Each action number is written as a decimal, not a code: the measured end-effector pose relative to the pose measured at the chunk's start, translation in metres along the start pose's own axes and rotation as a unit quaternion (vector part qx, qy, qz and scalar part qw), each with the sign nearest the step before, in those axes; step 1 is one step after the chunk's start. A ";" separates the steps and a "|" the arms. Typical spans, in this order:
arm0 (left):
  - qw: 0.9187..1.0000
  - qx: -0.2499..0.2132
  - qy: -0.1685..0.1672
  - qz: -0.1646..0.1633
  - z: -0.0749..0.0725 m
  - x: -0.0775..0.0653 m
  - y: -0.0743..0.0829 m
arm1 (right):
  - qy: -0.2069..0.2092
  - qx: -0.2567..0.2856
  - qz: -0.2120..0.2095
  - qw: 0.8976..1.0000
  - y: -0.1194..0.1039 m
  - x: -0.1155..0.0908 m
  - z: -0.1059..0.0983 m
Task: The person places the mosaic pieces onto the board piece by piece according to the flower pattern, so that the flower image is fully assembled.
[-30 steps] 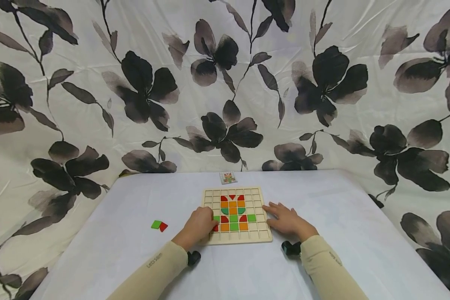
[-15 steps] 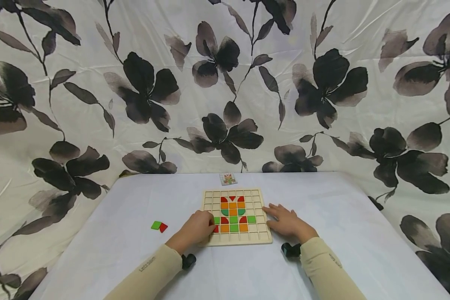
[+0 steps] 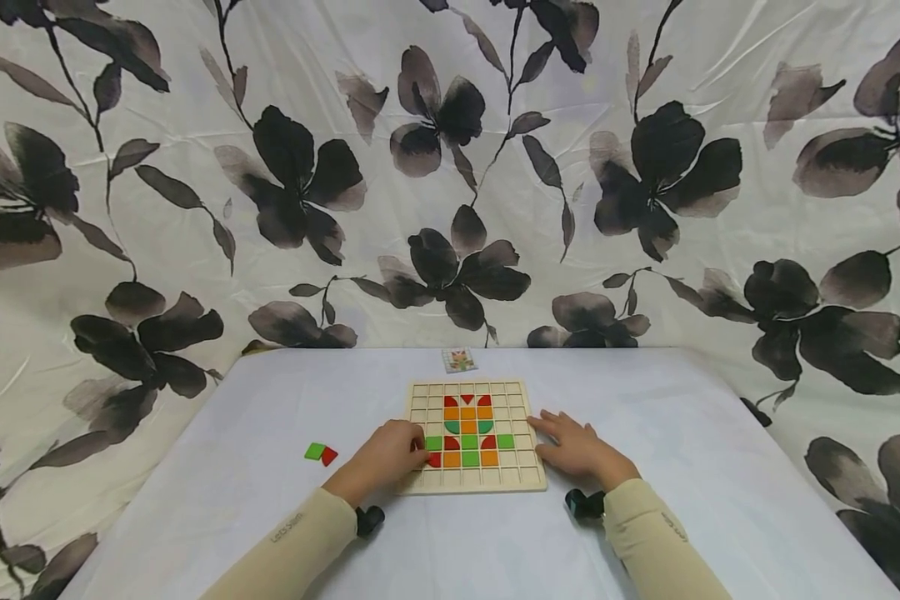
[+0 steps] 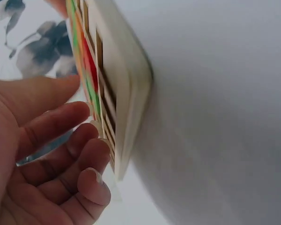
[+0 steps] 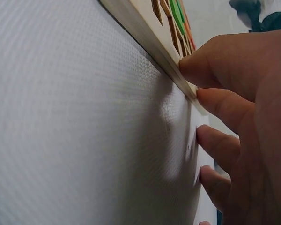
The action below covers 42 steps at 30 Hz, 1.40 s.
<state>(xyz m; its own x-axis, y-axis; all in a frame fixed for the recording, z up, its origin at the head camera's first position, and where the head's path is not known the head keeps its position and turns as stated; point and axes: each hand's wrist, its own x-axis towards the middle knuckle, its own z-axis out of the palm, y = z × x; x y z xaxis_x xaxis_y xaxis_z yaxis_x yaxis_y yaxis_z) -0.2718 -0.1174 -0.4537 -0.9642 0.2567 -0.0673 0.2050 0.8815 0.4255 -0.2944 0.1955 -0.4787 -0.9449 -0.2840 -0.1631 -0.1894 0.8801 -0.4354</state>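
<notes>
A wooden grid board (image 3: 508,478) lies on the white table, with red, orange, green and teal tiles set in its squares. At its left edge, my left hand (image 3: 390,451) has its fingertips by a red tile (image 3: 435,459). In the left wrist view, the thumb and bent fingers (image 4: 91,183) of that hand are at the tile side of the board, with nothing visible gripped between them. My right hand (image 3: 573,443) touches the board's right edge; the right wrist view has its thumb and index finger (image 5: 225,105) against the wooden rim, the other fingers spread below.
Left of the board lie a loose green tile (image 3: 314,451) and a loose red tile (image 3: 330,457), touching. Behind the board sits a small pattern card (image 3: 459,360). A floral cloth (image 3: 450,167) hangs beyond the table's far edge.
My left hand has drawn back a little to the left, and more of the red and green tiles at the pattern's left side shows. The right hand stays at the board's edge.
</notes>
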 end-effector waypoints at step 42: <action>0.995 0.094 -0.043 0.001 -0.065 -0.034 -0.109 | -0.003 -0.010 -0.002 1.000 -0.002 0.000 -0.003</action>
<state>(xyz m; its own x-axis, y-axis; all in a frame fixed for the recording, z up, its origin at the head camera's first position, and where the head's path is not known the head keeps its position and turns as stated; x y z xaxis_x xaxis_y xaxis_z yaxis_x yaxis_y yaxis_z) -0.2725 -0.2480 -0.4391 -0.9477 0.2834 -0.1467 0.2416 0.9375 0.2505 -0.2947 0.1951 -0.4756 -0.9422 -0.2903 -0.1675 -0.1987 0.8862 -0.4185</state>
